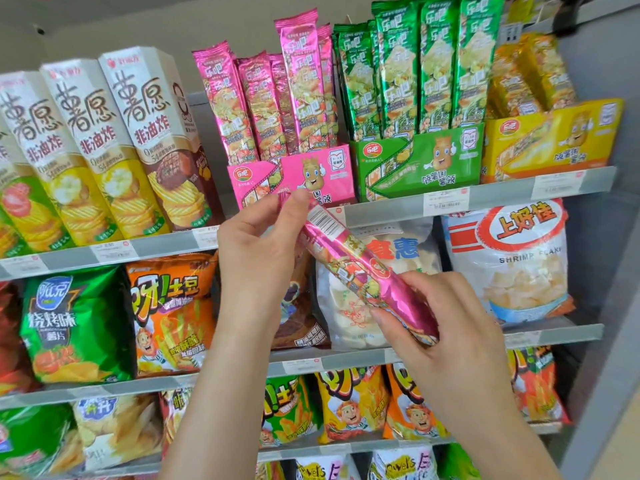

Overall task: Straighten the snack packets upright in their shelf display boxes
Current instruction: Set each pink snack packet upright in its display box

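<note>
On the far left, tall cream chip cartons [114,143] lean together on the upper shelf. Next to them, pink packets [263,105] stand upright in the pink display box [298,174]. Just below that box, the left hand [252,247] pinches the top end of a loose pink packet [349,261]. The packet slants down to the right, in front of the shelf. The right hand [450,317] grips its lower end. Farther right are green packets [415,67] in the green display box [419,164], then the yellow display box [554,136].
</note>
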A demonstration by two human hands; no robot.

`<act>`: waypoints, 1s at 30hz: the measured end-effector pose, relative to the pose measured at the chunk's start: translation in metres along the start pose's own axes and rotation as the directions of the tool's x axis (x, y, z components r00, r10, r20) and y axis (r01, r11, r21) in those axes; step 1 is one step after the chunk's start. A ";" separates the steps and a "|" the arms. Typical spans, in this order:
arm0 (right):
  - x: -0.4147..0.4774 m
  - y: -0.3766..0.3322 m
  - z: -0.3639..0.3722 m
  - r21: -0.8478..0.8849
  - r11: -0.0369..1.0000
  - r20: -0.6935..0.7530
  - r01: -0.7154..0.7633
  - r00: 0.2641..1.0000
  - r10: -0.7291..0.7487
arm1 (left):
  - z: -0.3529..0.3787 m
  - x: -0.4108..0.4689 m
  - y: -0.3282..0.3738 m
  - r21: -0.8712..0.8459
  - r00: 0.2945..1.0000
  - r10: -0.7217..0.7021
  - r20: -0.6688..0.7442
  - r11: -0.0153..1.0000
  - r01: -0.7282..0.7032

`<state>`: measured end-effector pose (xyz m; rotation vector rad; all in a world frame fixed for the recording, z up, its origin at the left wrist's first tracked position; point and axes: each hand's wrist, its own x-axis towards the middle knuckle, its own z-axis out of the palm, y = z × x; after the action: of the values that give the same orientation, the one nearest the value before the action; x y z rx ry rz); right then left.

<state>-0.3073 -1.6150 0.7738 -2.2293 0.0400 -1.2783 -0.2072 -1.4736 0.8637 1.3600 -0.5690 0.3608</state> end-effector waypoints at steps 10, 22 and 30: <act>-0.001 -0.010 0.000 0.512 0.833 0.237 -0.210 0.966 0.098 | 0.009 0.007 0.001 -0.262 0.994 -0.047 -0.102 0.965 0.018; 0.002 -0.019 0.009 0.446 0.881 0.104 -0.157 0.987 0.124 | 0.020 -0.017 -0.018 -0.308 0.975 -0.143 0.170 0.932 0.190; 0.005 -0.023 0.012 0.532 0.820 0.132 -0.210 0.978 0.164 | 0.017 -0.033 -0.023 -0.218 0.931 -0.170 0.322 0.944 0.247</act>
<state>-0.3008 -1.5915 0.7845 -1.7293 -0.1195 -0.9420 -0.2242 -1.4916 0.8278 1.2168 -0.6870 -0.0972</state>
